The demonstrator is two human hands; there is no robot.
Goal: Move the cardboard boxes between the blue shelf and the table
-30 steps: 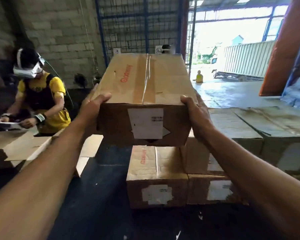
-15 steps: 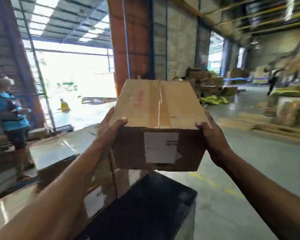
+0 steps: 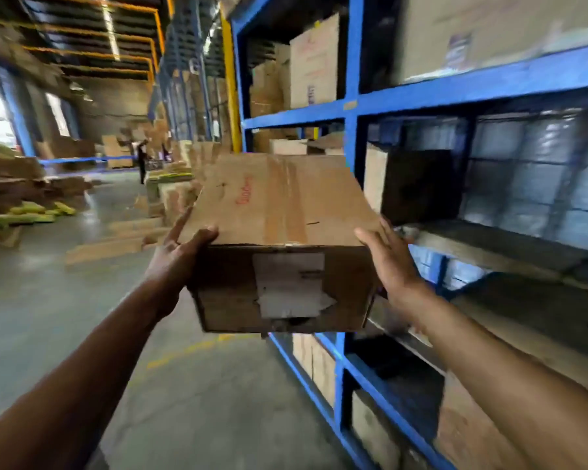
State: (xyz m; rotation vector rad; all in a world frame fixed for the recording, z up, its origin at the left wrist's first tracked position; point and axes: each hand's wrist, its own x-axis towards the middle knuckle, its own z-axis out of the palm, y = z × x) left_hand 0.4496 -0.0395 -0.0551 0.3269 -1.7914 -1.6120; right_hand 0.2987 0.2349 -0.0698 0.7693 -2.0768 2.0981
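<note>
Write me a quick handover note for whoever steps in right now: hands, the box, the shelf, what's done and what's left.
Left hand: grip on the box's near-left corner, thumb on top.
Right hand: flat against the box's right side, fingers spread.
Box: carried in the air between both hands, taped top up, white label facing the carrier, not resting on anything.
Blue shelf: just to the right; the level beside the box looks open.
Done: box is up and beside the shelf.
Left: set it on a shelf level, let go. The table is out of view.
</note>
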